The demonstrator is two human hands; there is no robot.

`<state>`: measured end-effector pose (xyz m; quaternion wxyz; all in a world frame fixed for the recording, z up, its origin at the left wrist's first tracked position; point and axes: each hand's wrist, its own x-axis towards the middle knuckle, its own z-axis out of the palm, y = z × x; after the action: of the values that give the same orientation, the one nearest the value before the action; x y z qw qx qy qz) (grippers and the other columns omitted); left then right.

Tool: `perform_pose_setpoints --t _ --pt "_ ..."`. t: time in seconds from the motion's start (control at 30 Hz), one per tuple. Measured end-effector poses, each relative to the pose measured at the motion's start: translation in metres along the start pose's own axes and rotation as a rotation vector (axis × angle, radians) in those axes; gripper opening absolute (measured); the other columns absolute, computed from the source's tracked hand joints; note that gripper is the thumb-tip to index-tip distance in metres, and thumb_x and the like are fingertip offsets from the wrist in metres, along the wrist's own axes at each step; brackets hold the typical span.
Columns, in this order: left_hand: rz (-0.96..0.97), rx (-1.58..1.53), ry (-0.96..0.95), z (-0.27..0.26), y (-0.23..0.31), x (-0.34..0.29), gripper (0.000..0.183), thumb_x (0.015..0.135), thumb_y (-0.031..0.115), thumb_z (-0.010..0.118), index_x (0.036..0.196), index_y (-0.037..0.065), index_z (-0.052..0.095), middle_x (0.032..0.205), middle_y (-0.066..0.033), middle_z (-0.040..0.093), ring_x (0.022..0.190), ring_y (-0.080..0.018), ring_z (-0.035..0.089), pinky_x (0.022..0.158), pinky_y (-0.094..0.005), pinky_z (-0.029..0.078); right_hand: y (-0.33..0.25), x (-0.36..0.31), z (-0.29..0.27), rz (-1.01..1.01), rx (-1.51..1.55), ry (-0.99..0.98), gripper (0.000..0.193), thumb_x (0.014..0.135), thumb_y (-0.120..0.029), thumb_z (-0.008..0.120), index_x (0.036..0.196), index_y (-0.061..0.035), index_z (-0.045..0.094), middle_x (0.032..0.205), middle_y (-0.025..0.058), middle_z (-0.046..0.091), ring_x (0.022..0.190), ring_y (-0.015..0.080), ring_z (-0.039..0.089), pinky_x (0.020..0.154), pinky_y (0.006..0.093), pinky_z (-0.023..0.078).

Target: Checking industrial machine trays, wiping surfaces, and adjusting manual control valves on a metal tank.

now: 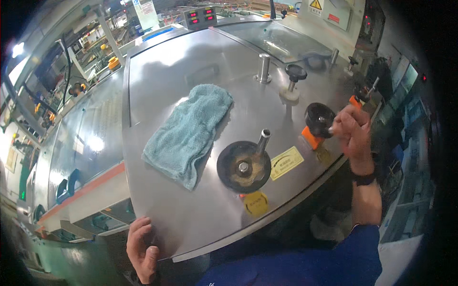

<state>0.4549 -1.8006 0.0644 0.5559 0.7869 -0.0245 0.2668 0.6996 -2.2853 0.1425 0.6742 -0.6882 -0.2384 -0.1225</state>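
Observation:
My right hand (353, 128) is closed round the small crank handle of a black handwheel (319, 119), which sits on an orange base at the right side of a steel machine top (167, 214). At the panel's near left corner rests my left hand (142, 250), its thumb apart from the fingers and nothing in it. A folded light-blue cloth (191, 131) lies on the steel, away from both hands. Between cloth and near edge is a larger black handwheel (243, 168) with a dusty face and an upright metal handle.
Farther back stand a metal post (263, 69) and a black knob (296, 74) on a stem. A display box with red digits (200, 18) is at the far edge. Another machine section with a clear cover (90, 128) lies left. Yellow labels (286, 163) mark the top.

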Motion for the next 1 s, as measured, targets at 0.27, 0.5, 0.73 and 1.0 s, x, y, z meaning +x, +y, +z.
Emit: perform_pose_setpoints --t 0.27,0.5,0.73,1.0 --pt "0.044 0.606 -0.285 0.009 0.01 0.025 0.04 0.086 0.021 0.067 0.116 -0.005 0.061 0.121 -0.019 0.062 0.116 -0.0376 0.058 0.103 -0.0462 0.043 0.031 0.082 -0.039 -0.693 -1.012 -0.042 0.023 0.091 -0.014 0.061 0.071 -0.0053 0.053 0.059 -0.0023 0.046 0.052 0.0088 0.051 0.048 0.026 0.041" --pt "-0.108 0.398 -0.226 0.017 0.008 0.022 0.051 0.083 0.028 0.072 0.12 -0.005 0.06 0.127 -0.0195 0.06 0.129 -0.0391 0.048 0.113 -0.0482 0.032 -0.006 0.058 0.013 0.248 0.16 0.104 0.017 0.091 -0.011 0.058 0.074 -0.0078 0.057 0.051 -0.0008 0.044 0.039 0.0114 0.042 0.041 0.0304 0.039" --pt "-0.072 0.473 -0.296 0.018 0.007 0.026 0.052 0.084 0.028 0.071 0.121 -0.006 0.06 0.127 -0.0191 0.061 0.131 -0.0386 0.048 0.114 -0.05 0.03 0.091 0.067 -0.037 0.169 0.47 -0.086 0.018 0.096 -0.018 0.053 0.08 -0.0095 0.058 0.062 -0.0019 0.054 0.04 0.0061 0.04 0.038 0.0264 0.039" --pt "-0.071 0.518 -0.299 0.007 0.01 0.025 0.056 0.083 0.032 0.07 0.123 -0.005 0.06 0.127 -0.0192 0.062 0.13 -0.038 0.05 0.117 -0.0512 0.025 0.014 0.061 0.024 -0.005 -0.049 0.154 0.019 0.096 -0.021 0.054 0.082 -0.0092 0.059 0.059 -0.0031 0.049 0.043 0.0083 0.043 0.043 0.0253 0.039"
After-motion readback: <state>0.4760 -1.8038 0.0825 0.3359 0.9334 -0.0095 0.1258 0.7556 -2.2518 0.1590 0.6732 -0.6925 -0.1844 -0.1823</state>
